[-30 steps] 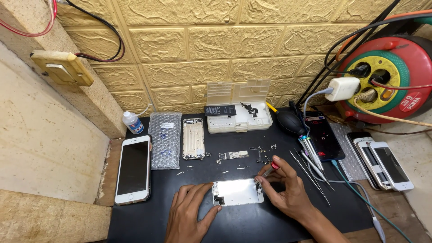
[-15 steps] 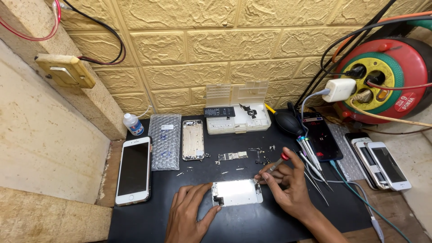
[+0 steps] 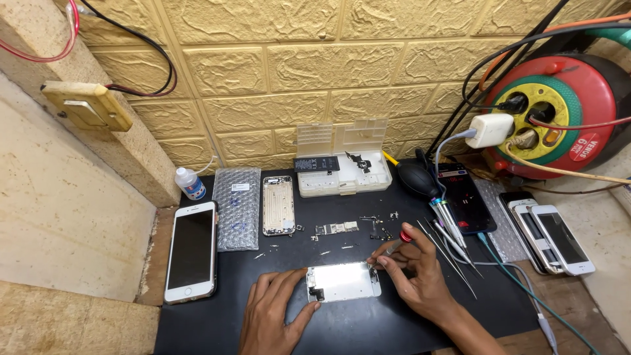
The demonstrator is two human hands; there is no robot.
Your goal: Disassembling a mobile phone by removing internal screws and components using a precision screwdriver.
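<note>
The left hand (image 3: 273, 314) lies flat and open, steadying the screen panel (image 3: 343, 282) on the mat (image 3: 368, 329); the right hand (image 3: 414, 273) pinches a red-capped screwdriver (image 3: 394, 244) at the panel's top corner

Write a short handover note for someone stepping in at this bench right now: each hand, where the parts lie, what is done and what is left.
Left hand steadies the white screen panel at its left end on the black mat.
Right hand holds a red-capped screwdriver, tip at the panel's top right corner.
Done: phone shell stripped, circuit board and small screws lying loose above the panel.
Left: the panel's fittings are not all off.
</note>
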